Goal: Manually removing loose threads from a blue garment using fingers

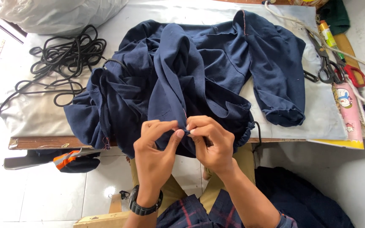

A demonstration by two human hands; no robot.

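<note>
**Both hands pinched on the hem edge, and plenty around to snag on**

The left hand [155, 145] and the right hand [210, 143] are each closed in a fingertip pinch on one fold of the navy garment [199, 71], thumbs nearly touching, right at the near edge of the desk [43, 142]. Most of the cloth is heaped on the desk just beyond the hands, with part of it hanging off the edge below them.

What could go wrong, I reckon: that overhanging weight could drag the fold out of such a small pinch. A thin black cord looks to poke out by the right fingers, though it's too small to be sure, and it might slip back in.

Beyond the left hand there's a tangle of black cord [64, 59], one loop touching the cloth, so it could get dragged along. Scissors [326, 63] lie well beyond the right hand, next to a pink case [350, 110].
</note>
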